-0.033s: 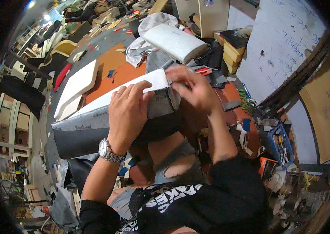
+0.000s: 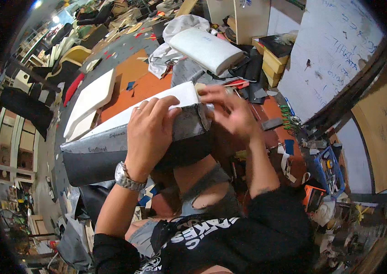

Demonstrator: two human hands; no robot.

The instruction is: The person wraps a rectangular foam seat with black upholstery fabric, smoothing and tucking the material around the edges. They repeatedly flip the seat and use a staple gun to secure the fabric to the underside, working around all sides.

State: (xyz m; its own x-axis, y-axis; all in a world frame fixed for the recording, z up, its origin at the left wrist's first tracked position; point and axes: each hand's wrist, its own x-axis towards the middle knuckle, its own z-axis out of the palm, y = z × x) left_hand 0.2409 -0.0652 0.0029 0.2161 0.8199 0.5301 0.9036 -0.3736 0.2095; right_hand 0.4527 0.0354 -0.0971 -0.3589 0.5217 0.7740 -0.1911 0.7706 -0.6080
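In front of me lies a long cushion with a white top (image 2: pixel 154 106). A black cover (image 2: pixel 97 166) wraps its near side, and the cover's grey backing (image 2: pixel 186 121) is folded up along the upper edge. My left hand (image 2: pixel 150 132), a metal watch on its wrist, grips this edge with curled fingers on the white top and the thumb by the backing. At the cushion's right end, my right hand (image 2: pixel 232 114) is close to the cover's corner. Blur smears its fingers, so whether they pinch the cover is unclear.
Beyond the cushion lie white panels (image 2: pixel 90 105) on an orange-brown surface (image 2: pixel 134 71). A white padded piece (image 2: pixel 205 48) rests farther back. To the right are green-handled scissors (image 2: pixel 287 112) and a blue tool basket (image 2: pixel 328 171). A marked white board (image 2: pixel 330 59) stands at the right.
My right hand has shifted slightly right and down at the cushion's end, its fingers less curled. The left hand and the cushion stay in place.
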